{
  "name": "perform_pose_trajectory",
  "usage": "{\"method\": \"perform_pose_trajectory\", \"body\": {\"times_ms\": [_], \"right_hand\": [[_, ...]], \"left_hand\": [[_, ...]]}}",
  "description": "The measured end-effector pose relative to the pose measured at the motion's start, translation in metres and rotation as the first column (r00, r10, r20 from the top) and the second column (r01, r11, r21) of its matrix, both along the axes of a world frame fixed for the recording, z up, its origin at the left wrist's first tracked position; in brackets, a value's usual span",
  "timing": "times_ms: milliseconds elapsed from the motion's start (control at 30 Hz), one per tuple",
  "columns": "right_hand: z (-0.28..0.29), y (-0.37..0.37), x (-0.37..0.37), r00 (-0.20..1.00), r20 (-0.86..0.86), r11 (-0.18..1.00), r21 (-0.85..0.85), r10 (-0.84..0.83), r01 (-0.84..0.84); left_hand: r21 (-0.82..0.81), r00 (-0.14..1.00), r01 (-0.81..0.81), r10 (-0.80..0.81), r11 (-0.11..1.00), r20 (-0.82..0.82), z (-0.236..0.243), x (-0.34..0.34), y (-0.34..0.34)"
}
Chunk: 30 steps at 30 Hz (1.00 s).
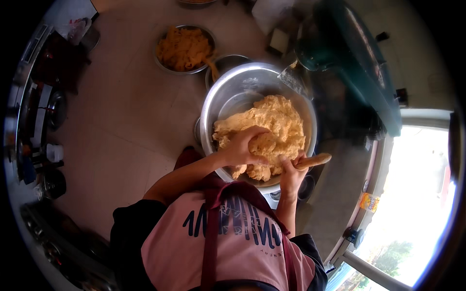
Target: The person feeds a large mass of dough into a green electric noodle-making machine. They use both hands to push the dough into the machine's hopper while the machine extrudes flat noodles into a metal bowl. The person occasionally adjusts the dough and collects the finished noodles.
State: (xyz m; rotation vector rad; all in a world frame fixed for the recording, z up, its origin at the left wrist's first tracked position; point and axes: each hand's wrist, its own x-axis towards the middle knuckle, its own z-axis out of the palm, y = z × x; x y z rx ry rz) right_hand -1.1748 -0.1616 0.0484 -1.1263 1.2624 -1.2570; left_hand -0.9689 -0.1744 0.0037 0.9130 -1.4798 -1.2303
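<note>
Left hand point(240, 146): grip spread on dough point(276, 114) | right hand point(292, 173): grip wrapped round wooden handle point(316, 160) | risk: dough may slop over bowl point(210, 103) if pulled hard

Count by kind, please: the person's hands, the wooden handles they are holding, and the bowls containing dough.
Hands: 2 (left hand, right hand)
Held wooden handle: 1
Bowl with dough: 1
Total: 4
</note>
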Motion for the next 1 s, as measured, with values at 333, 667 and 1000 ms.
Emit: {"method": "perform_pose_trajectory", "body": {"times_ms": [333, 667, 1000], "right_hand": [[0.004, -0.033, 0.019, 0.997, 0.044, 0.998, 0.005, 0.065, -0.065], [-0.052, -0.100, 0.023, 0.984, -0.044, 0.985, -0.003, -0.174, 0.174], [-0.028, -0.200, -0.048, 0.989, -0.015, 0.979, -0.145, -0.148, 0.144]], "left_hand": [[0.042, 0.925, -0.202, 0.176, 0.979, 0.338, 0.019, -0.023, -0.005], [-0.440, 0.598, -0.156, 0.439, 0.884, 0.670, 0.025, -0.062, 0.007], [-0.536, 0.720, -0.393, 0.612, 0.747, 0.326, 0.035, -0.037, 0.074]]}}
